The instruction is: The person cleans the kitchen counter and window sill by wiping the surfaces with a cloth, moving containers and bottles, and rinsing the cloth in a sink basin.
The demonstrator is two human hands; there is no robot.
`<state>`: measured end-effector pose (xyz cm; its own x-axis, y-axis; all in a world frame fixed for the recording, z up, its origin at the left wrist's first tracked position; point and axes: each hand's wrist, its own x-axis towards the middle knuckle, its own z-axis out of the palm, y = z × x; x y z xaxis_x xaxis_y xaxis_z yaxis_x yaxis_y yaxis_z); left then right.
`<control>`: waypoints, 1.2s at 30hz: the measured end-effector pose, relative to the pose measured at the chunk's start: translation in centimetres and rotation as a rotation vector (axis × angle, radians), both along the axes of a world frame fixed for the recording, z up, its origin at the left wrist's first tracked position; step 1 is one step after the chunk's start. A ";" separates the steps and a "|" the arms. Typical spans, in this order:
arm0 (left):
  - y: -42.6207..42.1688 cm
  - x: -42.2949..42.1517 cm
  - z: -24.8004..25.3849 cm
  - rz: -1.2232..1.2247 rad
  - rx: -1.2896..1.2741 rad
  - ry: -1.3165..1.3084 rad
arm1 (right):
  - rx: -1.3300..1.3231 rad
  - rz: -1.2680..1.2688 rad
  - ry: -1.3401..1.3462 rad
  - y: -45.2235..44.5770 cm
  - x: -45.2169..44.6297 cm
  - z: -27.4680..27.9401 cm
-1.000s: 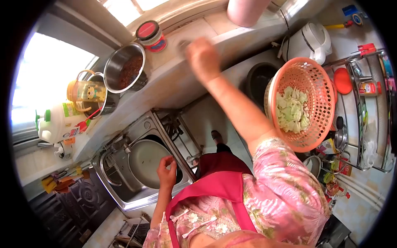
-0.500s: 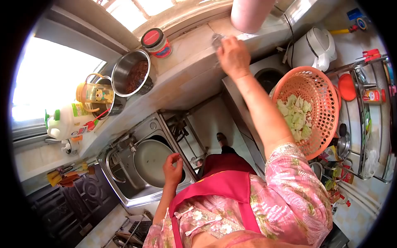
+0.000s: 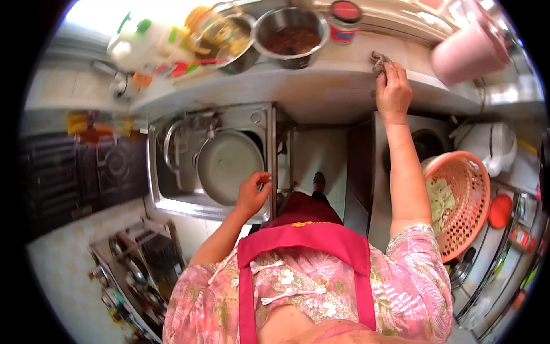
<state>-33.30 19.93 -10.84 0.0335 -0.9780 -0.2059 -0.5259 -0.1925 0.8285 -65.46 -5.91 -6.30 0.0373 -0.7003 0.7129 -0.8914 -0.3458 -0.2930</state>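
Observation:
My right hand point(image 3: 394, 92) is closed on a crumpled grey-brown cloth point(image 3: 380, 62) at the edge of the tiled ledge point(image 3: 358, 62). To its left on the ledge is a jar with a red lid point(image 3: 345, 22); to its right stands a pink container point(image 3: 471, 53). My left hand point(image 3: 252, 192), fingers curled and apart with nothing seen in them, hovers by the right side of the steel sink point(image 3: 172, 202). A large round pan point(image 3: 230, 166) lies in that sink, just beyond the hand.
A steel pot with dark red contents point(image 3: 291, 43), another pot and a white jug point(image 3: 150, 50) stand on the ledge. An orange colander point(image 3: 467, 215) of cut leaves is at right, near a white appliance point(image 3: 492, 143) and a wire rack. A shelf stands lower left.
The camera view has turned, shifting the scene. My right hand has moved along the ledge with the cloth, towards the pink container. My left hand stays near the sink.

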 end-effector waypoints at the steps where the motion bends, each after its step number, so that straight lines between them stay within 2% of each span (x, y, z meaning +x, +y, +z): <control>1: 0.8 0.6 -0.1 0.028 0.014 -0.006 | 0.009 0.038 -0.004 0.3 2.2 0.1; 3: 1.9 1.2 0.1 0.075 0.014 0.008 | 0.027 0.181 -0.086 1.3 7.1 0.2; 6: 3.2 2.5 0.2 0.174 0.017 0.065 | 0.008 0.262 -0.231 3.1 11.7 -1.4; 8: 4.1 3.7 -0.4 0.251 0.009 0.105 | 0.163 0.384 -0.277 6.1 13.8 -2.6; 9: 4.7 4.7 -0.9 0.279 0.075 0.085 | 0.256 0.469 -0.311 8.3 15.5 -3.6; 11: 6.0 6.8 -5.0 0.403 0.042 0.335 | 0.562 0.617 -0.451 13.7 18.8 -6.4; 14: 4.8 8.9 -3.8 0.708 0.285 0.776 | 1.249 0.650 -0.674 19.0 25.7 -10.7; 15: 4.8 10.3 -4.6 0.715 0.303 0.830 | 1.383 0.634 -0.740 19.9 28.2 -12.3; 17: 4.0 13.4 -6.6 0.713 0.332 0.929 | 1.546 0.620 -0.855 20.4 32.4 -14.7; 19: 2.9 17.8 -13.0 0.632 0.427 0.877 | 1.621 0.631 -0.938 20.3 35.5 -16.9; 20: 3.2 19.4 -15.8 0.601 0.486 0.850 | 1.451 0.679 -0.661 20.3 36.6 -19.1; 22: 3.3 21.1 -18.2 0.672 0.517 0.726 | 1.089 0.739 -0.121 20.1 38.1 -22.7; 23: 3.7 21.4 -18.9 0.703 0.532 0.665 | 1.037 0.588 -0.044 21.7 38.6 -23.3; 25: 3.6 21.7 -18.5 0.762 0.585 0.720 | 0.876 0.315 0.099 23.2 41.5 -24.0; 26: 4.1 21.9 -18.1 0.796 0.623 0.740 | 0.908 0.416 0.121 23.9 41.9 -25.6; 28: 5.4 23.0 -20.9 0.671 0.549 0.925 | 0.982 0.621 0.158 26.1 42.0 -29.2; 29: 6.1 23.3 -21.9 0.608 0.512 1.016 | 1.048 0.590 0.104 25.6 41.4 -29.6; 31: 4.9 23.5 -16.8 0.798 0.630 1.064 | 1.170 0.528 0.009 23.8 39.9 -29.6; 32: 4.2 23.4 -14.9 0.890 0.685 1.082 | 1.063 0.510 -0.016 24.4 40.1 -28.3; 33: 4.5 23.4 -17.4 0.951 0.686 1.136 | 0.952 0.488 -0.046 25.2 40.6 -27.0; 34: 3.9 23.6 -17.4 0.914 0.686 1.263 | 0.834 0.470 -0.076 25.7 41.6 -25.2; 36: 3.3 24.1 -17.2 0.835 0.677 1.515 | 1.108 0.472 -0.229 27.0 43.7 -18.5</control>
<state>-9.24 23.21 -27.99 -0.1596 -0.5557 -0.8159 0.8910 -0.4369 0.1232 -21.74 21.11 -24.84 0.4033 -0.8841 -0.2362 -0.6358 -0.0851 -0.7671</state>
